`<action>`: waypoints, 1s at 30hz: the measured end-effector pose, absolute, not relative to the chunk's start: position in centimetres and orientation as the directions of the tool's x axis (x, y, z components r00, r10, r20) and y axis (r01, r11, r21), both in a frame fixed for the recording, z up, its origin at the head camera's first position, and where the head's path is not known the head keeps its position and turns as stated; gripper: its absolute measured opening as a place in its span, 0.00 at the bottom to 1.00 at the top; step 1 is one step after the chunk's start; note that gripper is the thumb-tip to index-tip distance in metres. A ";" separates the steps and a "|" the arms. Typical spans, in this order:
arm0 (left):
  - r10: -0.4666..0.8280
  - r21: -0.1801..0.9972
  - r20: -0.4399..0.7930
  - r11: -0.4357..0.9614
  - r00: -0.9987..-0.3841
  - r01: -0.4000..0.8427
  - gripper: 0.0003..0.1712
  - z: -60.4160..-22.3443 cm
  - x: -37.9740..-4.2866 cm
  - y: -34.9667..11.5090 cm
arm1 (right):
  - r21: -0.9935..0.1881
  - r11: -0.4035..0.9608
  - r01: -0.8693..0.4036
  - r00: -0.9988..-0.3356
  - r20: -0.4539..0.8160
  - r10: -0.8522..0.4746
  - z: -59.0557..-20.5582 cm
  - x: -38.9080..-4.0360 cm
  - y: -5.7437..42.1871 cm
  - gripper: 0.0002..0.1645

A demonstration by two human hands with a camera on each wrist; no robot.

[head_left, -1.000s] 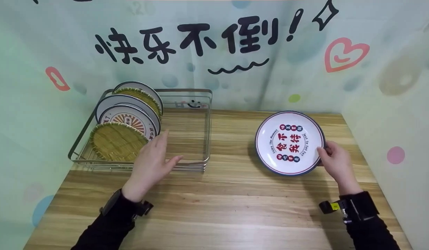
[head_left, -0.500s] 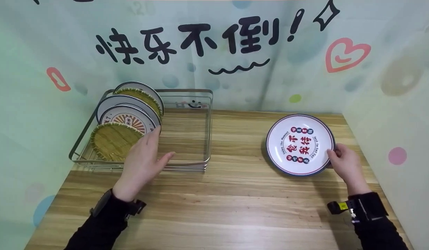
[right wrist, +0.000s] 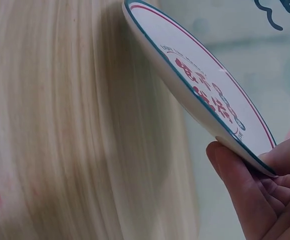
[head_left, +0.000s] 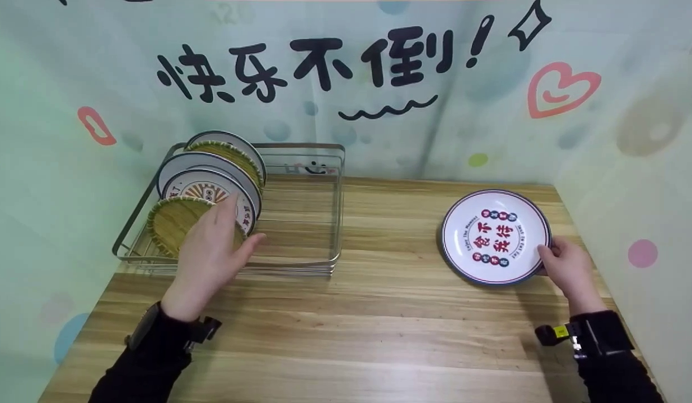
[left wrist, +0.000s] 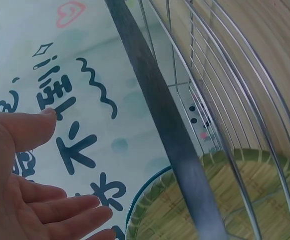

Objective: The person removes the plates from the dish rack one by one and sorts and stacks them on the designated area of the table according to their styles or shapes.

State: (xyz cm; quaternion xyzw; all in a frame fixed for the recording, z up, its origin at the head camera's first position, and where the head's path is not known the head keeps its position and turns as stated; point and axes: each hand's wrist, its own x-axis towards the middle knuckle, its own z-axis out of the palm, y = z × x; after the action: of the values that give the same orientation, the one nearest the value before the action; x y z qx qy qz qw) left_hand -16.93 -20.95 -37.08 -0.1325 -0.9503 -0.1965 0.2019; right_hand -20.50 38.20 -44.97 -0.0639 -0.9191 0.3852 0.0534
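A white plate (head_left: 496, 238) with a blue rim and red lettering is at the right, over the wooden table. My right hand (head_left: 567, 271) pinches its right edge, thumb on top and fingers beneath; the right wrist view shows the plate (right wrist: 199, 85) tilted. At the left, my left hand (head_left: 209, 252) reaches over the front of a wire rack (head_left: 337, 212), fingers straight and thumb spread, with nothing held. It overlaps a round woven bamboo tray (head_left: 169, 224) standing in the rack. In the left wrist view the left hand (left wrist: 45, 200) is apart from the rack's metal rim (left wrist: 157, 110).
Behind the front tray, several white plates (head_left: 248, 198) and another woven tray (head_left: 220, 148) lean in the rack's left half. A printed cloth backdrop (head_left: 379, 140) stands behind and beside the wooden table (head_left: 379, 313).
My right hand has carried the plate to the right and slightly nearer. My left hand has moved left across the front of the rack, over the woven tray.
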 end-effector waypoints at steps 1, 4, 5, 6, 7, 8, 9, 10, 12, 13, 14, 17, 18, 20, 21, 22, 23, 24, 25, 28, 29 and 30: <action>0.171 0.318 0.443 0.888 -0.880 0.333 0.50 -37.0 -16.9 -21.1 | -0.713 0.696 0.080 -0.986 0.045 0.159 -45.0 -20.5 38.3 0.27; 0.158 0.314 0.457 0.892 -0.875 0.325 0.50 -36.6 -16.8 -21.5 | -0.703 0.704 0.098 -0.985 0.030 0.167 -45.0 -20.7 38.6 0.28; 0.154 0.314 0.460 0.893 -0.874 0.322 0.50 -36.5 -16.8 -21.7 | -0.698 0.709 0.106 -0.985 0.026 0.172 -44.9 -20.7 38.7 0.28; 0.152 0.310 0.465 0.895 -0.872 0.322 0.49 -36.4 -16.8 -21.8 | -0.687 0.718 0.112 -0.983 0.027 0.179 -45.0 -20.8 38.8 0.28; 0.151 0.307 0.471 0.896 -0.869 0.322 0.49 -36.4 -16.9 -22.0 | -0.686 0.718 0.118 -0.983 0.021 0.182 -45.0 -20.8 38.9 0.28; 0.148 0.304 0.476 0.897 -0.867 0.321 0.49 -36.3 -16.9 -22.1 | -0.685 0.718 0.124 -0.982 0.016 0.186 -45.0 -20.8 39.0 0.28; 0.149 0.300 0.484 0.897 -0.862 0.324 0.48 -36.2 -17.0 -22.2 | -0.687 0.715 0.130 -0.982 0.010 0.188 -45.0 -20.8 39.1 0.28; 0.149 0.298 0.490 0.897 -0.859 0.325 0.48 -36.1 -17.1 -22.4 | -0.691 0.710 0.133 -0.982 0.004 0.188 -45.1 -20.9 39.2 0.28; 0.150 0.286 0.500 0.901 -0.853 0.326 0.47 -36.0 -17.3 -22.6 | -0.703 0.698 0.139 -0.982 -0.007 0.189 -45.1 -20.9 39.4 0.28; 0.150 0.282 0.504 0.902 -0.850 0.326 0.47 -36.0 -17.4 -22.8 | -0.711 0.688 0.141 -0.983 -0.016 0.185 -45.2 -20.9 39.5 0.28; 0.147 0.280 0.507 0.904 -0.850 0.323 0.47 -35.9 -17.4 -22.9 | -0.711 0.688 0.144 -0.982 -0.016 0.189 -45.2 -20.9 39.5 0.28; 0.136 0.276 0.513 0.909 -0.848 0.312 0.47 -35.8 -17.7 -23.3 | -0.699 0.699 0.151 -0.980 -0.016 0.196 -45.2 -20.9 39.6 0.28; 0.132 0.277 0.515 0.909 -0.847 0.310 0.47 -35.8 -17.7 -23.4 | -0.691 0.706 0.157 -0.980 -0.020 0.199 -45.2 -20.9 39.7 0.28; 0.123 0.281 0.514 0.911 -0.849 0.302 0.47 -35.7 -17.9 -23.5 | -0.668 0.724 0.171 -0.977 -0.021 0.211 -45.2 -21.0 39.8 0.28; 0.123 0.278 0.517 0.912 -0.847 0.301 0.47 -35.6 -17.9 -23.6 | -0.660 0.730 0.178 -0.976 -0.027 0.214 -45.1 -21.0 39.9 0.29; 0.122 0.275 0.520 0.913 -0.846 0.301 0.47 -35.5 -18.0 -23.7 | -0.651 0.737 0.185 -0.976 -0.031 0.218 -45.1 -21.0 40.0 0.29; 0.122 0.272 0.521 0.914 -0.845 0.300 0.47 -35.5 -18.0 -23.8 | -0.643 0.741 0.193 -0.974 -0.037 0.221 -45.0 -21.1 40.1 0.29; 0.120 0.272 0.520 0.915 -0.846 0.297 0.48 -35.4 -18.1 -23.9 | -0.646 0.737 0.199 -0.974 -0.045 0.223 -45.0 -21.1 40.1 0.29; 0.120 0.269 0.520 0.917 -0.846 0.295 0.48 -35.3 -18.2 -24.0 | -0.648 0.734 0.202 -0.974 -0.051 0.223 -45.1 -21.2 40.2 0.30; 0.122 0.258 0.523 0.921 -0.844 0.293 0.48 -35.1 -18.4 -24.2 | -0.672 0.710 0.209 -0.974 -0.080 0.211 -45.2 -21.4 40.4 0.30; 0.124 0.254 0.522 0.922 -0.844 0.292 0.48 -35.1 -18.5 -24.2 | -0.680 0.702 0.211 -0.975 -0.090 0.205 -45.3 -21.4 40.5 0.30; 0.125 0.250 0.521 0.924 -0.844 0.291 0.48 -35.1 -18.5 -24.3 | -0.685 0.696 0.213 -0.975 -0.099 0.201 -45.4 -21.5 40.6 0.30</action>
State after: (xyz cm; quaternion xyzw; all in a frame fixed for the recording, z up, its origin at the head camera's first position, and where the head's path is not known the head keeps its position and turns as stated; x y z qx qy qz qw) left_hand -18.51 -24.27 -35.07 -0.1098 -0.9466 -0.1616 0.2563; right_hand -21.48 40.62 -45.35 -0.1126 -0.9209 0.3730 -0.0080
